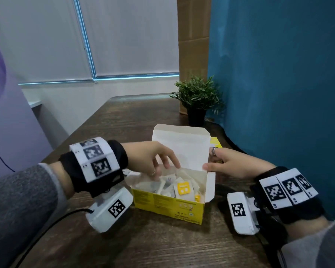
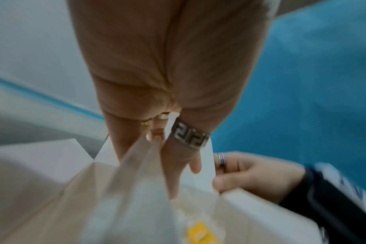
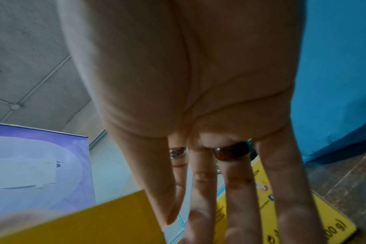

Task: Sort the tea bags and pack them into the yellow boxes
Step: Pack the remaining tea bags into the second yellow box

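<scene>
An open yellow box (image 1: 168, 206) stands mid-table with its white-lined lid (image 1: 180, 147) raised. Several tea bags (image 1: 182, 187) lie loose inside, one showing a yellow tag. My left hand (image 1: 159, 165) hangs over the box's left half, fingers loosely spread and reaching down among the bags. In the blurred left wrist view a pale tea bag (image 2: 136, 173) lies against those straight fingers (image 2: 178, 168). My right hand (image 1: 220, 163) pinches the lid's right edge, thumb in front and fingers behind. A second yellow box (image 3: 282, 206) lies flat behind the lid.
A potted plant (image 1: 197, 99) stands behind the box, in front of a tall cardboard carton (image 1: 193, 45). A blue partition (image 1: 278, 74) closes the right side and a purple panel (image 1: 8, 113) the left. A black cable (image 1: 46, 225) crosses the dark wooden table (image 1: 143, 246).
</scene>
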Action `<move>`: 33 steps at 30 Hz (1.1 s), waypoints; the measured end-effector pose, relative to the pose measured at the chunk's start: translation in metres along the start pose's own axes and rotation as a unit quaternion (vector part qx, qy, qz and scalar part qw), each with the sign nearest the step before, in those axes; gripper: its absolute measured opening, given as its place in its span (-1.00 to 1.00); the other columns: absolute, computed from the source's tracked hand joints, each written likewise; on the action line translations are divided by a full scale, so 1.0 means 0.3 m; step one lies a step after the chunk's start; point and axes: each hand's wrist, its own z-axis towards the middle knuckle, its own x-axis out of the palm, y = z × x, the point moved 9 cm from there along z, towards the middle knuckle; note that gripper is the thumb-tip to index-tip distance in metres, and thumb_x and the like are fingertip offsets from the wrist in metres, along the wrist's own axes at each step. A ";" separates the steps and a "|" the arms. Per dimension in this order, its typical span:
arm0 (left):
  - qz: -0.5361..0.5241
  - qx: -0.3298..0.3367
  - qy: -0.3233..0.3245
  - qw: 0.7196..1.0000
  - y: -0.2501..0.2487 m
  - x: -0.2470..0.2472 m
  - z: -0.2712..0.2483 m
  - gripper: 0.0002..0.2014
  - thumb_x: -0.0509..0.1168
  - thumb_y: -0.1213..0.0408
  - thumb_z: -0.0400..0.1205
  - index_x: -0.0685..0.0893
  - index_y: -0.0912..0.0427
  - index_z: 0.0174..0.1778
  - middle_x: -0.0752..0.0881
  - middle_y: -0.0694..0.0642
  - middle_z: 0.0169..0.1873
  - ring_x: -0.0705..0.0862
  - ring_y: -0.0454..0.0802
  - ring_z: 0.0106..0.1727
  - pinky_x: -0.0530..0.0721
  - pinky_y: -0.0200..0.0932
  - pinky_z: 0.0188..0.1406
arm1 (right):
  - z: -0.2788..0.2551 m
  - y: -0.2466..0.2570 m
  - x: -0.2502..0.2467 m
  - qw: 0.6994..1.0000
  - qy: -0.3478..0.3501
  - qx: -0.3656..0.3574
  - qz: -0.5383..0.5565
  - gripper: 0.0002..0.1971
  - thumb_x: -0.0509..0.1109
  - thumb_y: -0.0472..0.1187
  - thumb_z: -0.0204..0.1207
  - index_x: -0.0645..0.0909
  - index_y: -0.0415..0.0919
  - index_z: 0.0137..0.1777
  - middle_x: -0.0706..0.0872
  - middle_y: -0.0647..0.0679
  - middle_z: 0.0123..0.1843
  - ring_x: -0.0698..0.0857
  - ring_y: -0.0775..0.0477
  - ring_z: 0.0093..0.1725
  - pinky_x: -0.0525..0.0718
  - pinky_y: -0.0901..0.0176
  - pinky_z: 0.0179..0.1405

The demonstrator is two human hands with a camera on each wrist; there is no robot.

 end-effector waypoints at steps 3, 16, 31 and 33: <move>-0.161 0.016 -0.014 0.987 -0.004 -0.024 -0.008 -0.49 0.38 0.65 0.46 0.65 -0.03 0.16 0.68 0.03 -0.01 0.72 -0.06 -0.15 0.73 -0.10 0.05 | 0.003 -0.002 0.002 1.000 0.001 0.003 0.004 -0.57 0.31 0.06 0.52 0.49 -0.05 0.36 0.70 -0.01 0.27 0.64 -0.04 0.29 0.50 -0.14 0.40; 0.143 0.029 0.004 0.989 -0.099 0.134 0.045 -0.55 0.32 0.25 0.59 0.45 0.00 0.41 0.68 0.02 0.12 0.56 -0.10 -0.06 0.58 -0.32 -0.09 | -0.004 0.015 0.011 1.000 0.012 -0.009 0.025 -0.64 0.29 -0.14 0.62 0.45 0.02 0.41 0.65 0.15 0.33 0.61 0.13 0.33 0.46 -0.05 0.47; -0.025 0.072 0.110 0.991 -0.141 0.155 0.068 -0.90 0.29 0.27 0.63 0.68 0.20 -0.06 0.52 -0.07 0.13 0.60 -0.41 -0.33 0.54 -0.47 -0.21 | -0.024 0.054 0.006 0.999 0.013 -0.030 0.018 -0.79 0.28 -0.18 0.64 0.47 0.06 0.22 0.69 0.05 0.27 0.65 0.08 0.25 0.53 0.08 0.37; -0.015 0.084 0.111 0.990 -0.149 0.152 0.074 -0.89 0.24 0.30 0.65 0.68 0.14 -0.10 0.46 -0.14 0.25 0.55 -0.42 -0.06 0.49 -0.46 -0.05 | -0.023 0.054 0.006 0.999 0.012 -0.031 0.018 -0.79 0.28 -0.20 0.64 0.48 0.04 0.22 0.69 0.02 0.26 0.65 0.04 0.25 0.54 0.04 0.36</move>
